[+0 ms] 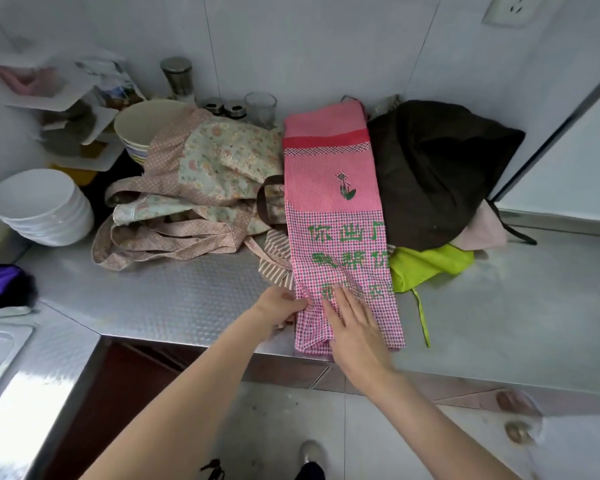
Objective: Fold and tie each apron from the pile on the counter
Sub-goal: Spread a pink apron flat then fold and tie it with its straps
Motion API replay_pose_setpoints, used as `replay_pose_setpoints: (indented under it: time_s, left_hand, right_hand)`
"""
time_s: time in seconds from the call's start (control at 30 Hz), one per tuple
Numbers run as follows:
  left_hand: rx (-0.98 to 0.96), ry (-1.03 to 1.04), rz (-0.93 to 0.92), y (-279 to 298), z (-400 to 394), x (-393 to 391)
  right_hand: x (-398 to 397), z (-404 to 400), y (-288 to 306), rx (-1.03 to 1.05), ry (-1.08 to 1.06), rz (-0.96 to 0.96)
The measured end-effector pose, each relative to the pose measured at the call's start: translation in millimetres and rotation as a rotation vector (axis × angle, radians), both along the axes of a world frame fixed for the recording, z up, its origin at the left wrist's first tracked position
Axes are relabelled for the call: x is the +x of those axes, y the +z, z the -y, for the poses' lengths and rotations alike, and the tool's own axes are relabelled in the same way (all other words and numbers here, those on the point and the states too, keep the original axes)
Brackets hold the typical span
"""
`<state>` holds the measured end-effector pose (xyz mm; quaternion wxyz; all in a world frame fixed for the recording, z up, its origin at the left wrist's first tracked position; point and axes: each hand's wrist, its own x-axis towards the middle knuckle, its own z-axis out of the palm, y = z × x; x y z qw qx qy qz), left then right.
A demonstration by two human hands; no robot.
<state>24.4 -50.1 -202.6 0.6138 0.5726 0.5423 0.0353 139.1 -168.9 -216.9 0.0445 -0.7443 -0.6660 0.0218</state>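
- Head view: the pink checked apron (340, 216) lies as a long narrow strip on the steel counter (174, 292), its long axis running from the near edge, by your hands, away toward the far wall; its far end rides up over the pile.
- Your left hand (281, 306) pinches the strip's near left edge, fingers curled on the cloth.
- Your right hand (354, 327) lies flat on the near end with straight fingers, pressing and gripping nothing.
- Both hands sit at the near end, so I judge the next fold must run away from you along that axis (the right hand is better placed to pin).
- Crowding the far end: the dark brown apron (437, 168) touching on the right, the lime-green one (426, 265) tucked below it, the floral apron (205, 174) with loose straps on the left.
- Stacked white bowls (42, 209) stand well apart, far left.
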Motion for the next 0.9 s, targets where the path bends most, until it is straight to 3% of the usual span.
replay_pose_setpoints:
  time_s: [0.07, 0.13, 0.23, 0.47, 0.53, 0.6, 0.7, 0.8, 0.9]
  left_hand:
    - [-0.146, 0.038, 0.096, 1, 0, -4]
    - [-0.309, 0.086, 0.189, 5, 0, -10]
    - [-0.349, 0.072, 0.144, 3, -2, -14]
    - [-0.011, 0.158, -0.014, 8, -2, 0]
    - [0.289, 0.025, -0.236, 6, -7, -7]
    - [0.469, -0.076, -0.382, 4, -7, -12]
    - [0.679, -0.197, -0.376, 9, 0, -4]
    - [0.967, -0.706, -0.363, 4, 13, 12]
    - [1.05, -1.058, -0.416, -1, 35, 27]
  right_hand:
    - [5, 0, 1, 0.034, -0.033, -0.19]
    - [10, -2, 9, 0.118, -0.173, -0.518]
    - [17, -5, 13, 0.303, -0.426, -0.853]
    - [26, -18, 34, 0.528, -0.544, -0.982]
    - [31, -19, 41, 0.656, -0.566, -1.039]
    - [36, -17, 44, 0.714, -0.547, -1.045]
    - [37, -12, 40, 0.6, -0.464, -0.994]
    - [33, -11, 33, 0.514, -0.392, -0.903]
    - [34, -14, 35, 0.489, -0.418, -0.889]
